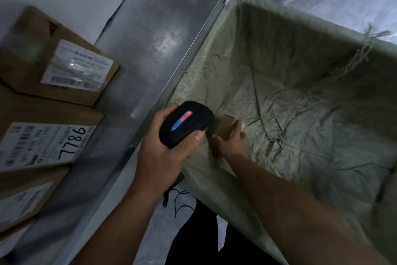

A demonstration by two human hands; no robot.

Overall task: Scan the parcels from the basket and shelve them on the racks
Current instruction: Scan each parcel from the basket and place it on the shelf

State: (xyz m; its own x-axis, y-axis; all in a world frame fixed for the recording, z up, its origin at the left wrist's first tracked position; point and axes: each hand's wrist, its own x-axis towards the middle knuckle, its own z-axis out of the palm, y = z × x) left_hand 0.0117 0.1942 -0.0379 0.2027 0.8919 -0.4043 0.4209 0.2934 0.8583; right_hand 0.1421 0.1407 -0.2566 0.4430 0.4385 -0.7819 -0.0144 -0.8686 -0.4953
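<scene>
1. Grey floor (150,232) underfoot, dim light.
2. Left hand (163,153) wrapped round black scanner (187,123), red-blue light lit.
3. Right hand (232,144), just beyond, fingers curled on small brown parcel (223,127), low inside sack-lined basket (300,35).
4. Left of the left hand: metal rack (161,39) holding labelled boxes (53,60), one marked 7786.

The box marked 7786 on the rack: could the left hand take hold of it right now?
Probably not to grip: the left hand is wrapped around the black scanner. The path looks free, though, with only metal shelf between the hand and the 7786 box.
</scene>
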